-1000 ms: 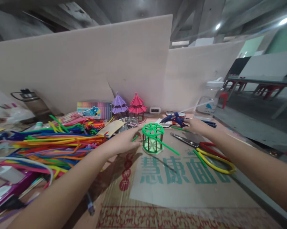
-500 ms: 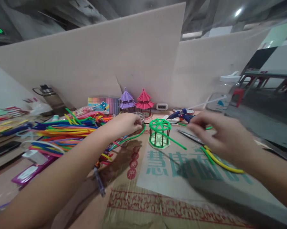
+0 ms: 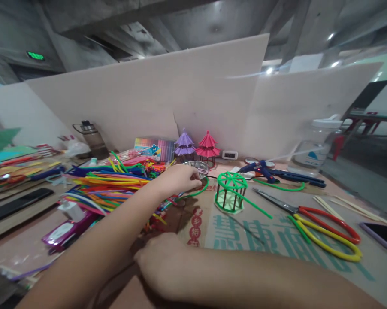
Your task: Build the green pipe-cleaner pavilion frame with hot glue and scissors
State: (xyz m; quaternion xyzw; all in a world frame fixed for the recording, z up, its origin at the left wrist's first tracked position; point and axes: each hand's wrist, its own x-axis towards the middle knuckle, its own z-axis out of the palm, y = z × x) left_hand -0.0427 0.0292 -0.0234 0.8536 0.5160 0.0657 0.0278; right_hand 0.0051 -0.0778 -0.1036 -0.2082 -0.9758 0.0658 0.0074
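Fingers bent, my left hand (image 3: 188, 178) is over the table beside a small clear round dish (image 3: 200, 168) and a green pipe cleaner (image 3: 198, 193); whether it grips anything is too small to tell. My right hand (image 3: 161, 262) is low in the middle, near the edge of the pipe cleaner pile (image 3: 113, 184), its fingers curled and largely hidden. To the right stands a round cage (image 3: 231, 193) of green rings and brown posts, with one green strand sticking out. Neither hand touches it. Open-handled scissors (image 3: 325, 231) with red and yellow grips lie right of the cage.
Purple (image 3: 184, 143) and red (image 3: 208, 146) little pagodas stand behind, beside a small white clock (image 3: 230, 155). A blue glue gun (image 3: 259, 169) and a clear jar (image 3: 312, 148) are back right. At left are a dark bottle (image 3: 93, 139), a phone (image 3: 19, 206) and a purple device (image 3: 69, 229).
My right hand has swept from above the scissors leftward and down to the lower middle, uncovering the scissors. The head view has shifted left and up. My left hand stays near the dish.
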